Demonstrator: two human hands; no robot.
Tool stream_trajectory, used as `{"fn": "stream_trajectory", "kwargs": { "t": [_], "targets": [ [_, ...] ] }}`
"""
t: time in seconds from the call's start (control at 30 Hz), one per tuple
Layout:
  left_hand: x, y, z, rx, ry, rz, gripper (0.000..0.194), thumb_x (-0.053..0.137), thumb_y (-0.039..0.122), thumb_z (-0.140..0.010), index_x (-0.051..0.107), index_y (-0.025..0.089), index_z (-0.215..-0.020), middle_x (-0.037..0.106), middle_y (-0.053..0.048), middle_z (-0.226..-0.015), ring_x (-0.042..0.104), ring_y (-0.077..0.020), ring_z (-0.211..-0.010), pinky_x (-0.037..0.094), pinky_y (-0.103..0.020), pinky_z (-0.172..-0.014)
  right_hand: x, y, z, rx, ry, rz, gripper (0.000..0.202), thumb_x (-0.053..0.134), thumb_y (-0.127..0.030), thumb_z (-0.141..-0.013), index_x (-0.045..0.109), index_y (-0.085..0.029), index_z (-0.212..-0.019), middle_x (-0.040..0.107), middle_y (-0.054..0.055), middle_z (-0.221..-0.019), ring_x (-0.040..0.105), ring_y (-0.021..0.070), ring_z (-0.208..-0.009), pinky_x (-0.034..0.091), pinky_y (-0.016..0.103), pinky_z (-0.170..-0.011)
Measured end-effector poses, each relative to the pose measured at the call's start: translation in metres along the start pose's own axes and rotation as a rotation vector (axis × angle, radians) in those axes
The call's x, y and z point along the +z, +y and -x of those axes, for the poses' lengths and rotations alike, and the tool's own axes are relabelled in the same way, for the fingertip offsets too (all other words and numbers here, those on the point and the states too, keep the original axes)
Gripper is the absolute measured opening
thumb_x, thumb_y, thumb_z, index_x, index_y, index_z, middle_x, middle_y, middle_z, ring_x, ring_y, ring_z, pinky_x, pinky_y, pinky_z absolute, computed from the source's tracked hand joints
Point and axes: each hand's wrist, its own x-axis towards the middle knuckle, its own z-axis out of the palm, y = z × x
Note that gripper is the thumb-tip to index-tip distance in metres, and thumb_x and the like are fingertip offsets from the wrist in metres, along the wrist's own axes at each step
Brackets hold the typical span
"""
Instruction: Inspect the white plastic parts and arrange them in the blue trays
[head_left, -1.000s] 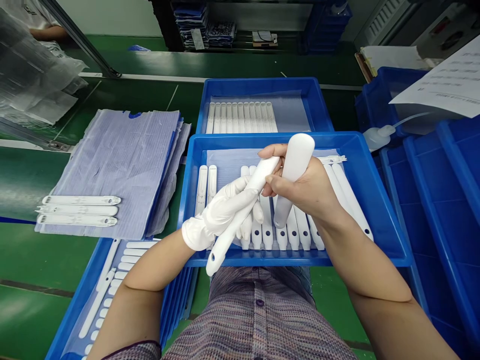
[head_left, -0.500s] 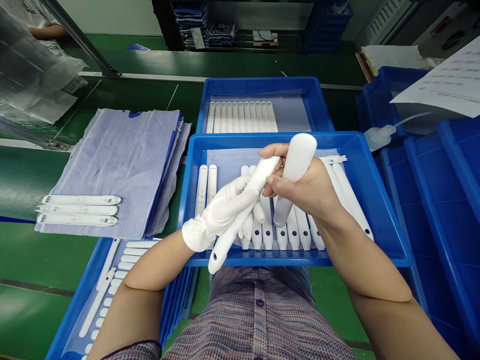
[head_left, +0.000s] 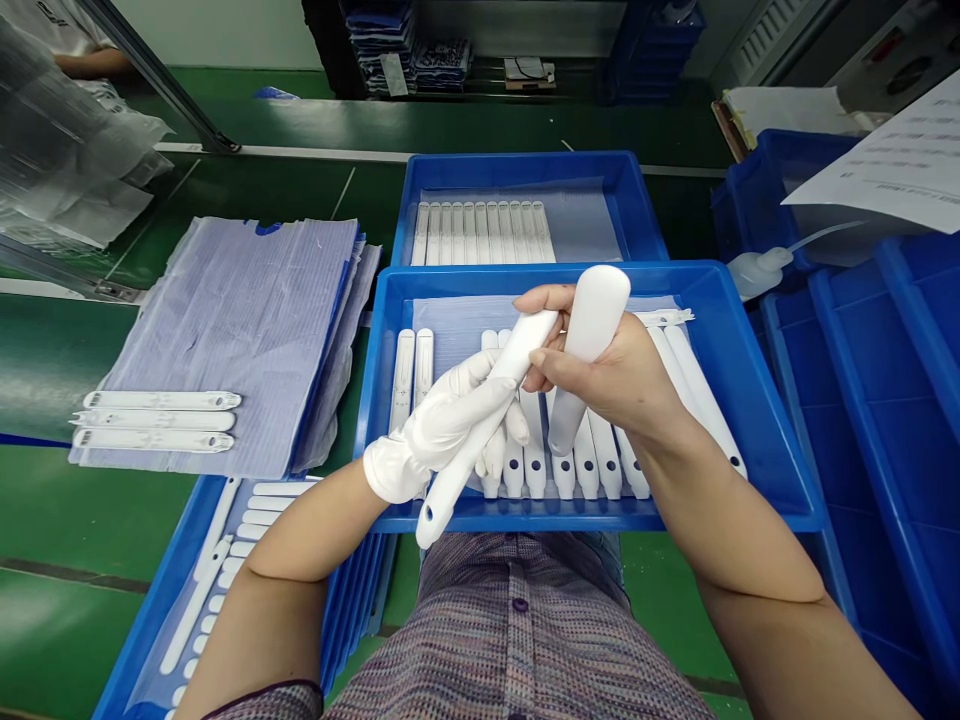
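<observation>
My left hand [head_left: 439,425], in a white glove, is closed around a long white plastic strip [head_left: 452,490] with a hole at its lower end. The strip slants up to the right. My bare right hand [head_left: 634,375] grips a white rounded, paddle-shaped piece [head_left: 597,315], and its thumb and fingertips also touch the strip's upper end. Both hands are above a blue tray [head_left: 750,400]. Similar white strips [head_left: 589,465] lie side by side in it on a pale sheet, partly hidden by my hands.
Behind stands another blue tray [head_left: 649,215] with a row of white strips. To the left, several strips [head_left: 161,420] lie on stacked bluish sheets [head_left: 247,310], above a further tray of strips [head_left: 139,640]. Blue trays [head_left: 885,380], a squeeze bottle [head_left: 757,275] and paper [head_left: 892,170] are at right.
Almost nothing differs. My right hand and the paddle-shaped piece have shifted very slightly left; both grips are the same.
</observation>
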Motion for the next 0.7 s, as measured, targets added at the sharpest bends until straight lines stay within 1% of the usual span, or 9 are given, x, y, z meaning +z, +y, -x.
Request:
{"fn": "stream_trajectory", "kwargs": {
  "t": [0.13,0.27,0.37,0.47,0.53,0.6,0.63,0.7],
  "targets": [
    [0.001,0.002,0.0,-0.01,0.027,-0.043,0.045,0.074,0.05,-0.093,0.058,0.016,-0.117,0.073,-0.001,-0.073,0.062,-0.012,-0.04,0.051,-0.017,-0.036,0.0,-0.002,0.0,-0.002,-0.007,-0.007,0.045,0.074,-0.025,-0.083,0.068,-0.019,-0.127,0.072,-0.001,-0.071,0.074,0.0178,-0.066,0.065,0.028,-0.064],
    [0.001,0.0,0.001,0.001,0.017,-0.015,0.042,0.071,0.05,-0.096,0.058,0.016,-0.116,0.073,-0.002,-0.075,0.063,-0.0126,-0.041,0.052,-0.018,-0.037,0.001,-0.001,0.0,0.015,0.012,-0.001,0.044,0.077,-0.029,-0.083,0.068,-0.019,-0.125,0.071,-0.001,-0.07,0.074,0.0184,-0.066,0.065,0.03,-0.064],
    [0.0,-0.001,0.0,0.007,0.02,-0.015,0.04,0.071,0.048,-0.097,0.057,0.016,-0.116,0.074,-0.002,-0.075,0.064,-0.0122,-0.042,0.051,-0.017,-0.038,0.002,0.001,-0.001,0.014,0.018,0.001,0.041,0.076,-0.027,-0.084,0.069,-0.019,-0.124,0.07,-0.002,-0.069,0.074,0.0177,-0.066,0.064,0.029,-0.066],
    [-0.002,-0.003,-0.004,0.062,0.015,-0.009,0.038,0.072,0.047,-0.096,0.058,0.016,-0.112,0.073,-0.002,-0.074,0.065,-0.0115,-0.043,0.052,-0.016,-0.04,0.004,0.001,-0.002,-0.011,0.018,-0.024,0.045,0.074,-0.025,-0.086,0.066,-0.019,-0.13,0.071,-0.001,-0.075,0.074,0.0169,-0.068,0.063,0.027,-0.064],
    [-0.003,-0.004,-0.006,0.122,0.009,-0.005,0.036,0.071,0.048,-0.097,0.057,0.017,-0.11,0.073,-0.001,-0.074,0.064,-0.0119,-0.043,0.052,-0.017,-0.039,0.006,0.001,-0.003,-0.042,0.033,-0.062,0.054,0.073,-0.027,-0.088,0.061,-0.019,-0.14,0.072,0.0,-0.081,0.073,0.0166,-0.07,0.062,0.027,-0.063],
    [-0.004,-0.006,-0.008,0.169,0.015,0.001,0.036,0.069,0.05,-0.098,0.057,0.018,-0.11,0.072,-0.001,-0.074,0.064,-0.0119,-0.043,0.053,-0.018,-0.039,0.008,0.001,-0.004,-0.061,0.047,-0.101,0.061,0.073,-0.031,-0.09,0.054,-0.019,-0.148,0.072,0.001,-0.083,0.072,0.0165,-0.07,0.06,0.026,-0.061],
    [-0.005,-0.007,-0.008,0.182,0.017,0.009,0.037,0.069,0.052,-0.098,0.058,0.018,-0.11,0.072,0.0,-0.074,0.064,-0.0118,-0.043,0.053,-0.018,-0.039,0.009,0.002,-0.004,-0.062,0.047,-0.115,0.063,0.073,-0.033,-0.091,0.053,-0.018,-0.149,0.072,0.001,-0.082,0.072,0.0164,-0.069,0.058,0.026,-0.059],
    [-0.006,-0.01,-0.008,0.199,0.016,0.035,0.043,0.068,0.057,-0.096,0.059,0.017,-0.111,0.071,-0.001,-0.073,0.063,-0.0117,-0.043,0.053,-0.019,-0.039,0.011,0.004,-0.005,-0.044,0.042,-0.141,0.06,0.075,-0.035,-0.091,0.057,-0.017,-0.145,0.071,0.001,-0.079,0.07,0.0156,-0.067,0.055,0.024,-0.057]
  ]
}}
